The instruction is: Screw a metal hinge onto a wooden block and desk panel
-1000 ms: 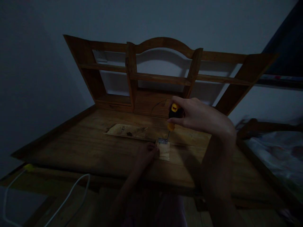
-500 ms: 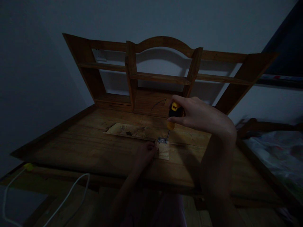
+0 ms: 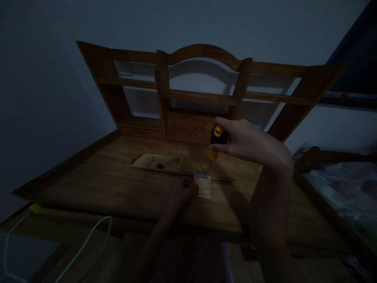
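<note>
Though tilted, yellow-black screwdriver (image 3: 216, 139) — in pinching right hand (image 3: 246, 141) — left hand (image 3: 182, 190), grip unclear.

The surface (image 3: 118, 188) is brown wood. A little pale square (image 3: 204, 188) lies on it, with a shiny metal piece (image 3: 202, 174) at its far edge. The long pale patch (image 3: 156, 161) might be loose wood; it's too dark to tell. A wooden shelf (image 3: 198, 95) stands along the back.

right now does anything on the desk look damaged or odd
Yes: the pale strip on the desk, left of the screwdriver. Its left end looks ragged, and its dark spot could be a hole or stain.
</note>
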### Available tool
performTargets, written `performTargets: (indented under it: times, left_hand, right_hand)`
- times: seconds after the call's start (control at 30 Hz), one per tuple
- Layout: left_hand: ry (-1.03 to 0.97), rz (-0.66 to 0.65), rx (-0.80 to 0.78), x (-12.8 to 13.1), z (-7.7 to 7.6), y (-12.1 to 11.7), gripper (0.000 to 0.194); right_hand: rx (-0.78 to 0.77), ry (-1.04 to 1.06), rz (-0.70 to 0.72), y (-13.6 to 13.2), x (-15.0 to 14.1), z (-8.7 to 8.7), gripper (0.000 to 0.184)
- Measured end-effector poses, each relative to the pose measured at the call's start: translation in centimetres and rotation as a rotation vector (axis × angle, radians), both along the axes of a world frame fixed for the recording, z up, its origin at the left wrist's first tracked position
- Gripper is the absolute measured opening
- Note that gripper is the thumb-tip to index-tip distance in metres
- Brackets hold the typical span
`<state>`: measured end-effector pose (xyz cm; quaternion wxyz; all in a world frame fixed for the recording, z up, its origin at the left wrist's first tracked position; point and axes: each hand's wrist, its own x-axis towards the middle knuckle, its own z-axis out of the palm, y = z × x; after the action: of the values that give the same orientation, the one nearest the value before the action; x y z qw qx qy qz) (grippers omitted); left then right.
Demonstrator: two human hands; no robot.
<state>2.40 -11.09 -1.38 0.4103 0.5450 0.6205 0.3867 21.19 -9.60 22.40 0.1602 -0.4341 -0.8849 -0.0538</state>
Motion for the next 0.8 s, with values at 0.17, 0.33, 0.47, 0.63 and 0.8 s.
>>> performTargets:
  times: [0.17,0.33,0.47,0.63,0.8]
  left_hand:
    - [0.012,-0.018,0.025,-0.1,-0.2,0.1,0.023]
    - [-0.011,-0.012,0.037,-0.1,-1.0,0.5,0.022]
    - [-0.017,0.000,-0.007,-0.1,-1.1,0.5,0.024]
    - [-0.022,-0.012,-0.004,0.0,-0.4,0.1,0.030]
    - [-0.014,0.004,-0.024,0.1,-0.2,0.1,0.030]
  right_hand:
    - [-0.027,0.009,-0.008,0.1,-0.1,0.0,0.031]
    - [-0.038,0.015,0.009,0.2,0.0,0.0,0.031]
    - [-0.022,0.007,-0.015,0.1,0.0,0.0,0.031]
    - [-0.033,0.021,0.001,0.1,0.0,0.1,0.030]
    - [-0.034,0.033,0.013,0.2,0.0,0.0,0.030]
